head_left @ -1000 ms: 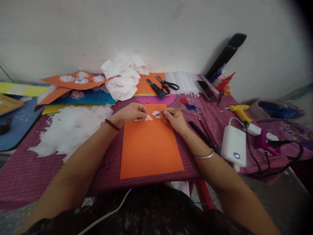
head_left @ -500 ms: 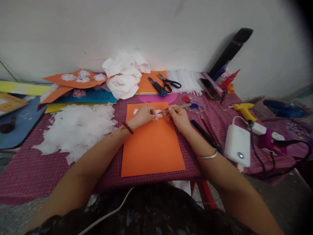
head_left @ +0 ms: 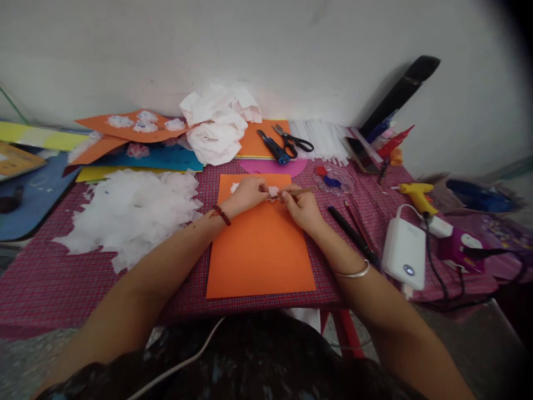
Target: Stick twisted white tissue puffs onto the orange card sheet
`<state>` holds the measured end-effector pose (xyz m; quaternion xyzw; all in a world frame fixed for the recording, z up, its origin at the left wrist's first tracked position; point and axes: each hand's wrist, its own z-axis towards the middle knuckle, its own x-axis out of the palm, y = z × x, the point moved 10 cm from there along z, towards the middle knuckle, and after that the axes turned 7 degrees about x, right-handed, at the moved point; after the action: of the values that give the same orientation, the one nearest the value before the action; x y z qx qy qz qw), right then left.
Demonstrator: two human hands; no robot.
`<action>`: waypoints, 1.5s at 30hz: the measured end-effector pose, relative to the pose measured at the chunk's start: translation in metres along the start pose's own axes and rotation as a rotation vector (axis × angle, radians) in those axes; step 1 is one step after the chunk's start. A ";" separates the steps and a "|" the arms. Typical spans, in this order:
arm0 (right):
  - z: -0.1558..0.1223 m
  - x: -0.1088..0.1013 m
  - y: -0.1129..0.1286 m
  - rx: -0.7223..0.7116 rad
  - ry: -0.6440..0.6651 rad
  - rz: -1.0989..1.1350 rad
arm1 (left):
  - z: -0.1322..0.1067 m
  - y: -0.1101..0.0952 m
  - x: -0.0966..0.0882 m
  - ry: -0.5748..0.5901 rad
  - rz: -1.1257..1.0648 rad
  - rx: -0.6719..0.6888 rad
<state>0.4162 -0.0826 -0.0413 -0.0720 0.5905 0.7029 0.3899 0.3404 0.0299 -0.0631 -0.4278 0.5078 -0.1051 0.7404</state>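
An orange paper sheet lies on the checked tablecloth in front of me. Both hands meet over its far edge. My left hand is closed, its fingers pinching a small white tissue piece. My right hand grips a thin wooden stick whose tip touches the same tissue piece. Another small white scrap lies on the orange sheet just left of my left hand.
A heap of white tissue scraps lies to the left, crumpled white paper and scissors at the back. On the right are a black pen, a white power bank, a yellow glue gun and cables.
My left hand moved right from the scraps to meet my right hand and now pinches the tissue piece at the stick's tip. The view shifted slightly.
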 end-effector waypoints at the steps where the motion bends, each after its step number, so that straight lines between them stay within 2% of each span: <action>1: -0.001 0.001 0.001 -0.007 0.010 -0.027 | 0.000 -0.001 0.000 0.009 -0.008 0.003; 6: -0.006 0.006 0.010 -0.053 0.043 -0.232 | -0.001 0.001 0.002 0.052 -0.078 -0.001; 11: -0.014 0.022 0.017 -0.083 0.159 -0.535 | 0.000 0.003 0.000 0.019 -0.053 0.015; 13: -0.016 0.023 0.020 -0.091 0.168 -0.521 | 0.000 0.003 -0.001 0.009 -0.040 0.017; 16: -0.009 0.002 0.014 -0.016 0.028 -0.169 | 0.000 0.005 0.001 0.010 -0.045 0.009; 19: -0.003 -0.027 -0.022 0.219 -0.207 0.325 | 0.000 0.010 0.003 0.014 -0.068 0.004; 22: -0.001 -0.024 -0.054 0.425 -0.243 0.610 | -0.001 0.010 0.002 -0.008 -0.055 0.016; 24: -0.001 -0.018 -0.063 0.490 -0.212 0.680 | -0.007 -0.002 -0.004 -0.058 -0.028 0.080; 26: -0.002 -0.016 -0.066 0.506 -0.198 0.702 | -0.016 -0.029 -0.009 -0.099 0.011 0.226; 29: -0.002 -0.012 -0.067 0.500 -0.163 0.695 | -0.034 -0.080 -0.010 -0.033 0.135 0.508; 31: -0.002 -0.012 -0.067 0.490 -0.146 0.694 | -0.039 -0.096 -0.018 0.034 0.264 0.570; 32: -0.002 -0.011 -0.068 0.488 -0.139 0.692 | -0.038 -0.095 -0.028 0.065 0.334 0.555; 33: -0.001 -0.011 -0.068 0.486 -0.134 0.690 | -0.035 -0.089 -0.040 0.102 0.404 0.513; 35: -0.001 -0.010 -0.066 0.482 -0.124 0.689 | -0.028 -0.062 -0.077 0.131 0.504 0.392; 38: -0.001 -0.007 -0.063 0.466 -0.117 0.690 | -0.023 0.005 -0.134 0.174 0.564 0.122; 41: 0.001 -0.006 -0.058 0.440 -0.119 0.687 | -0.030 0.065 -0.180 0.056 0.559 -0.104; 43: 0.001 -0.006 -0.057 0.432 -0.117 0.684 | -0.038 0.095 -0.190 0.004 0.501 -0.203; 45: 0.002 -0.007 -0.056 0.432 -0.120 0.678 | -0.042 0.114 -0.190 -0.027 0.456 -0.253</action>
<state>0.4573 -0.0845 -0.0800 0.2517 0.6911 0.6543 0.1757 0.1855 0.1895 -0.0269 -0.3925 0.5902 0.1347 0.6924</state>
